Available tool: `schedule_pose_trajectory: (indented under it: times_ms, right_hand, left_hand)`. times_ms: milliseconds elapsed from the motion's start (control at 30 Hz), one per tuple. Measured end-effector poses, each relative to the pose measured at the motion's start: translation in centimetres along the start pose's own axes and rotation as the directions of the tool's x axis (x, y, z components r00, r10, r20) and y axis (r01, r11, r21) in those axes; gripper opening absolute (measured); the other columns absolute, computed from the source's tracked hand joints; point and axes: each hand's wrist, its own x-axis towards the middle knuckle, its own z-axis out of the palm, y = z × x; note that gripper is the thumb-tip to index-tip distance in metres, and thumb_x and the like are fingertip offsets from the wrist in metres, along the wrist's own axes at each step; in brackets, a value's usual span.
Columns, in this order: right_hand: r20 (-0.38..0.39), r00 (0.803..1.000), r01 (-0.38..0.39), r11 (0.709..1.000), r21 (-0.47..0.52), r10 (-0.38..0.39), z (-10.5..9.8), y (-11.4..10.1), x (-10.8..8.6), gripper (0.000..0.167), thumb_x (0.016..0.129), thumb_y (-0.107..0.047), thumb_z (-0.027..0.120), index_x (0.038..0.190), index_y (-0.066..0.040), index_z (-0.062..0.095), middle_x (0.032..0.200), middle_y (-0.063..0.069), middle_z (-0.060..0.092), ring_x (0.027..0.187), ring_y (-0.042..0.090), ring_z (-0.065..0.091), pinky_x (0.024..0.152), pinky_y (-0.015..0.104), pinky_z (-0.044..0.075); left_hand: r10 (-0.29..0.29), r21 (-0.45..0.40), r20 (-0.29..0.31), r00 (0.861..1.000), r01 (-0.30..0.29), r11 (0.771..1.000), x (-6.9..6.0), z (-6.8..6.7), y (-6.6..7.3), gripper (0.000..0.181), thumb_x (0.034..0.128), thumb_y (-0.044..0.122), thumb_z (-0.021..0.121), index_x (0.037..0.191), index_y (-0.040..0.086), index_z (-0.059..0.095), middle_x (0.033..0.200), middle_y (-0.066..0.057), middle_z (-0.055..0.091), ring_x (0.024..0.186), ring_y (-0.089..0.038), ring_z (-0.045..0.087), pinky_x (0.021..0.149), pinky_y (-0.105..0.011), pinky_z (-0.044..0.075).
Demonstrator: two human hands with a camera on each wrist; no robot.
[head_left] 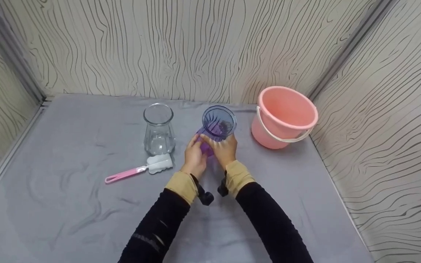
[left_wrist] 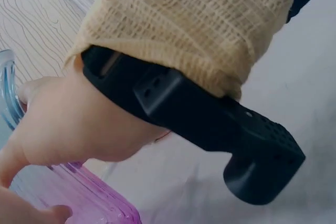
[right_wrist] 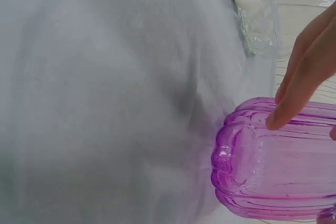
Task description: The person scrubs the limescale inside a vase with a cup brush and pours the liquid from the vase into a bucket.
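A ribbed glass vase [head_left: 215, 127], blue at its wide mouth and purple toward its base, is held tilted between both hands above the cloth. My left hand [head_left: 194, 157] grips its left side low down. Around the right side and below the rim, my right hand [head_left: 226, 149] holds it, thumb reaching across the glass. The purple base of the vase [right_wrist: 252, 161] shows in the right wrist view, with fingers [right_wrist: 302, 80] laid on it. In the left wrist view the right hand [left_wrist: 79, 119] partly covers the vase.
A clear glass vase [head_left: 159, 137] stands to the left. In front of it lies a sponge brush [head_left: 159, 163] with a pink handle. At the right is a pink bucket [head_left: 269, 133] with a white handle. Wood-patterned walls surround the grey cloth [head_left: 86, 212].
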Motion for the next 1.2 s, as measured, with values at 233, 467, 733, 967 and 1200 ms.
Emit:
schedule_pose_trajectory:
  times_ms: [233, 467, 733, 967, 1200]
  right_hand:
    - [0.036, 0.999, 0.012, 1.000, 0.002, -0.012, 0.6, 0.2, 0.5, 0.090, 0.070, -0.027, 0.095, 0.143, -0.001, 0.048, 0.130, 0.022, 0.065, 0.122, 0.035, 0.062, 0.107, 0.043, 0.046]
    - [0.108, 0.992, -0.064, 0.995, -0.075, 0.072, 0.8, 0.0, 1.3, 0.087, 0.077, -0.030, 0.090, 0.146, -0.002, 0.044, 0.133, 0.024, 0.062, 0.125, 0.038, 0.059, 0.110, 0.046, 0.043]
    - [0.171, 0.981, -0.067, 0.990, -0.128, 0.088, 1.0, -0.2, 2.3, 0.089, 0.083, -0.035, 0.085, 0.151, -0.003, 0.038, 0.137, 0.027, 0.059, 0.128, 0.040, 0.056, 0.111, 0.048, 0.042]
    - [0.195, 0.976, -0.073, 0.987, -0.144, 0.100, 1.2, -0.2, 2.4, 0.094, 0.084, -0.036, 0.083, 0.154, 0.000, 0.032, 0.142, 0.029, 0.053, 0.132, 0.041, 0.052, 0.114, 0.048, 0.038]
    - [0.226, 0.970, -0.067, 0.990, -0.124, 0.094, 1.2, -0.1, 2.5, 0.092, 0.088, -0.034, 0.081, 0.151, 0.006, 0.028, 0.148, 0.029, 0.046, 0.141, 0.040, 0.042, 0.119, 0.046, 0.031]
  left_hand:
    - [-0.027, 0.067, 0.021, 0.999, 0.026, 0.997, 0.1, -0.6, 0.6, 0.056, 0.1039, 0.000, 0.037, 0.159, 0.007, 0.031, 0.159, -0.018, 0.033, 0.134, -0.030, 0.043, 0.115, -0.042, 0.036]
    - [-0.070, 0.186, 0.070, 0.995, 0.056, 0.981, 0.3, -1.5, 0.7, 0.063, 0.1027, 0.002, 0.041, 0.162, 0.015, 0.025, 0.164, -0.016, 0.023, 0.143, -0.036, 0.035, 0.116, -0.048, 0.035]
    - [-0.083, 0.323, 0.121, 0.989, 0.039, 0.946, 0.8, -2.8, 0.5, 0.067, 0.1009, 0.001, 0.042, 0.163, 0.015, 0.020, 0.163, -0.021, 0.023, 0.143, -0.040, 0.035, 0.115, -0.052, 0.036]
    - [-0.048, 0.459, 0.117, 0.992, -0.011, 0.888, 1.3, -3.4, 0.7, 0.065, 0.0998, 0.003, 0.045, 0.161, 0.013, 0.026, 0.162, -0.019, 0.028, 0.133, -0.038, 0.043, 0.107, -0.049, 0.043]
    - [-0.033, 0.519, 0.158, 0.987, -0.055, 0.853, 1.4, -3.8, 0.4, 0.066, 0.0985, 0.000, 0.045, 0.161, 0.012, 0.027, 0.160, -0.023, 0.028, 0.137, -0.037, 0.040, 0.110, -0.053, 0.040]
